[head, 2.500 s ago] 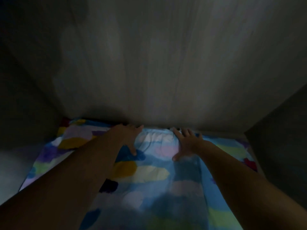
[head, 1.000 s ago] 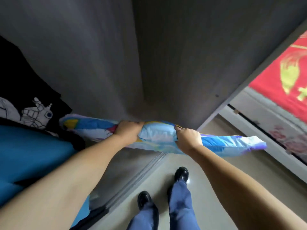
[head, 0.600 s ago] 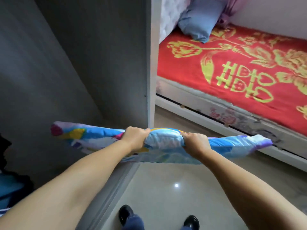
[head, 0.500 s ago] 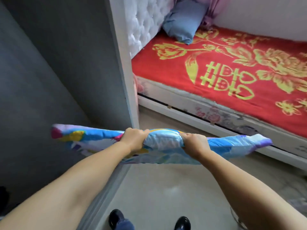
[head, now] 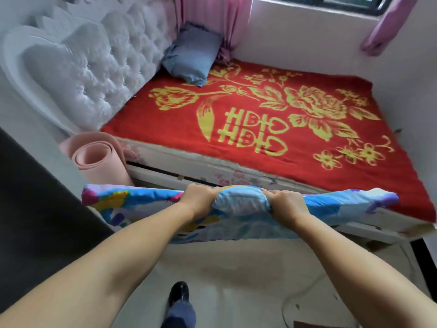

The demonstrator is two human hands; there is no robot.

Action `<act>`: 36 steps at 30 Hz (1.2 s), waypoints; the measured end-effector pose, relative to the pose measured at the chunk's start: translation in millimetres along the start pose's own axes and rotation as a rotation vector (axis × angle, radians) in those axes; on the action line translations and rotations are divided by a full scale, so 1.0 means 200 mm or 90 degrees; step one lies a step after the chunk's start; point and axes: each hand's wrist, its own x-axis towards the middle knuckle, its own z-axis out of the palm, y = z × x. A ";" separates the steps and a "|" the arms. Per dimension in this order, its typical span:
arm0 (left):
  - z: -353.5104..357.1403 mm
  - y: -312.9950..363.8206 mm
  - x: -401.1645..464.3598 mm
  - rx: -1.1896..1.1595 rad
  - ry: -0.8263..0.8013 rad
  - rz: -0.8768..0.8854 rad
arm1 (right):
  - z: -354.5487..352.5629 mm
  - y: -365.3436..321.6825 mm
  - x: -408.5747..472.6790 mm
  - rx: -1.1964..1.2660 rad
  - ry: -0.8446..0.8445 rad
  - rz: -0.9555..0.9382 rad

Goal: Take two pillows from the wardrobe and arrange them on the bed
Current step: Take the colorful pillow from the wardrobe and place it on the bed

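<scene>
We face a pale tiled floor (head: 236,268), white walls (head: 295,41), pink curtains (head: 212,17), a dark-framed far window (head: 331,2).

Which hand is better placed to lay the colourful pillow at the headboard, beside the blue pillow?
Probably the left hand. Both it and the right hand grip the colourful pillow at its near edge, but the headboard and the blue pillow lie on the left, so the left can lead.

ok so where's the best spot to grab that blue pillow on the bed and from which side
Grip the blue pillow by its lower corner, reaching across the red blanket from the bed's near side. It leans tilted against the tufted headboard and curtain, so only that front edge looks free.
</scene>
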 end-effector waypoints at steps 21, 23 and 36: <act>-0.54 -1.43 1.50 -0.048 0.118 -0.084 | -0.75 0.23 2.23 -0.064 0.127 -0.095; -0.54 -1.59 1.64 -0.041 0.112 -0.121 | -0.80 0.22 2.50 -0.064 0.146 -0.141; -0.60 -2.55 2.15 -0.029 0.088 -0.390 | -1.09 -0.19 4.07 -0.055 0.220 -0.354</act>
